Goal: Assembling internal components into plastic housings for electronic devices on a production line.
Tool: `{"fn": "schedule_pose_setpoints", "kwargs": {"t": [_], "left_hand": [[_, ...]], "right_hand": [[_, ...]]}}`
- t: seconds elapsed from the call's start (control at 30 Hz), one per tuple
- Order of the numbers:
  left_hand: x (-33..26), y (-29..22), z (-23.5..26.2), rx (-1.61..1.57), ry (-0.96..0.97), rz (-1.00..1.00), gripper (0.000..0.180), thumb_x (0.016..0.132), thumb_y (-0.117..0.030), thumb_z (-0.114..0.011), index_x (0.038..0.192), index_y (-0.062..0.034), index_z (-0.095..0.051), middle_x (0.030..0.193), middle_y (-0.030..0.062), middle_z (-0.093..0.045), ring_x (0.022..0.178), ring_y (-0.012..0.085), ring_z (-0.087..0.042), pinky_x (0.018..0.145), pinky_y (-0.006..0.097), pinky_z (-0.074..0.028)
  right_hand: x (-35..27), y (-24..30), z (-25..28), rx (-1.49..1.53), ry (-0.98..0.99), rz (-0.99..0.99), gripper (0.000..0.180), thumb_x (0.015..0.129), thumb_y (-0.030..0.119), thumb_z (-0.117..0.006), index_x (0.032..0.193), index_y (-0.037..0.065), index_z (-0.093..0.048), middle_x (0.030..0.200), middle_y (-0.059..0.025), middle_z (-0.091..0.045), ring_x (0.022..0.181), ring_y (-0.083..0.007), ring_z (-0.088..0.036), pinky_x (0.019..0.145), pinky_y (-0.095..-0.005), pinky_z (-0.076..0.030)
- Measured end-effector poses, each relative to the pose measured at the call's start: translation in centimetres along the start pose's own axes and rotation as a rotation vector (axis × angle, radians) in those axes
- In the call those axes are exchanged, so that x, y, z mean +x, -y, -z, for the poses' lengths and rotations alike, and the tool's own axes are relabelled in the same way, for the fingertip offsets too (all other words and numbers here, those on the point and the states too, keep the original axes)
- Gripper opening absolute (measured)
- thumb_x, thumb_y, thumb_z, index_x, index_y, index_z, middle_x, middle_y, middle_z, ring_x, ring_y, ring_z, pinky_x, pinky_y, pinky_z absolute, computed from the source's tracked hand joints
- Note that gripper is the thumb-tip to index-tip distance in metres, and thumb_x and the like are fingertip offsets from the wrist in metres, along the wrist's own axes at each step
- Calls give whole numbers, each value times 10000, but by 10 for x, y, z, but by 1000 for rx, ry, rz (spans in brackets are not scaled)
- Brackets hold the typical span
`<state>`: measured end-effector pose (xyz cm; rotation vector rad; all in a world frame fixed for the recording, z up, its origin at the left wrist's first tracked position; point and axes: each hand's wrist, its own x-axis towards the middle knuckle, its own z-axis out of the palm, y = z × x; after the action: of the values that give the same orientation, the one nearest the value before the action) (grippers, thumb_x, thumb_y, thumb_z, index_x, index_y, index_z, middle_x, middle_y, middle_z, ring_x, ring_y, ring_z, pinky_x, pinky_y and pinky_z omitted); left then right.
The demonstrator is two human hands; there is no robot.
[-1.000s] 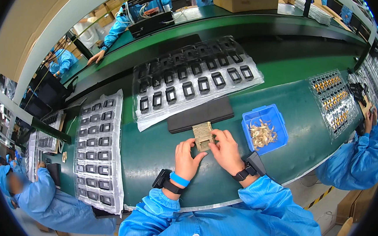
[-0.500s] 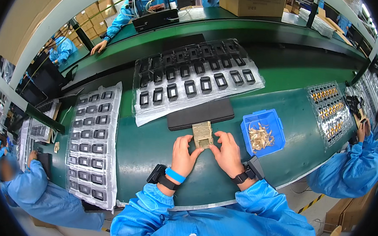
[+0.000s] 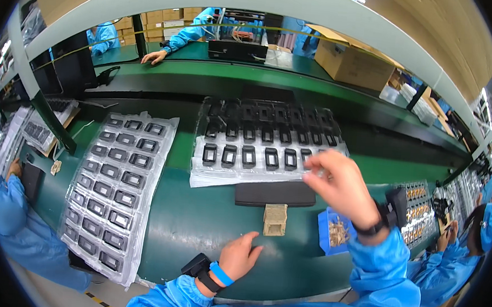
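Observation:
A small beige block (image 3: 275, 219) stands alone on the green table (image 3: 195, 230), just in front of a flat black pad (image 3: 276, 193). My left hand (image 3: 240, 257) rests on the table below and left of the block, fingers apart and holding nothing. My right hand (image 3: 339, 184) is raised and blurred over the right corner of a clear tray of black rectangular frames (image 3: 263, 146). Its fingers are curled near a frame; whether they grip anything is unclear.
A blue bin (image 3: 337, 231) of small brass parts sits right of the block. A second tray of black frames (image 3: 115, 184) lies at the left. Co-workers in blue sit at left (image 3: 2, 210), right (image 3: 467, 249) and across the far bench (image 3: 191, 33), near a cardboard box (image 3: 352, 61).
Both hands have let go of the beige block. My right hand has lifted up and away to the tray, my left has drawn back onto the table. The view has tilted upward.

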<state>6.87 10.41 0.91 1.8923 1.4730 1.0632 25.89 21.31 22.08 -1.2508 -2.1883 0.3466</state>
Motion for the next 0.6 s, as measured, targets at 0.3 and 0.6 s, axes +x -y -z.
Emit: {"fn": "schedule_pose_setpoints", "kwargs": {"t": [0.3, 0.6], "left_hand": [[1, -1, 2, -34, 66, -80, 373, 845, -190, -664, 1164, -33, -549, 761, 154, -643, 692, 329, -633, 634, 422, -507], [0, 0, 0, -66, 55, -82, 352, 860, -185, -651, 1165, -38, -557, 828, 117, -664, 711, 278, -646, 649, 374, -516]], "right_hand": [[200, -126, -156, -303, 144, -136, 265, 836, 73, -511, 1011, 95, -709, 1021, -143, -690, 985, -336, -636, 846, -408, -499], [239, -148, -214, -431, 188, -213, 535, 873, 517, -564, 951, 0, -676, 967, -238, -673, 960, -410, -631, 831, -498, -488]]}}
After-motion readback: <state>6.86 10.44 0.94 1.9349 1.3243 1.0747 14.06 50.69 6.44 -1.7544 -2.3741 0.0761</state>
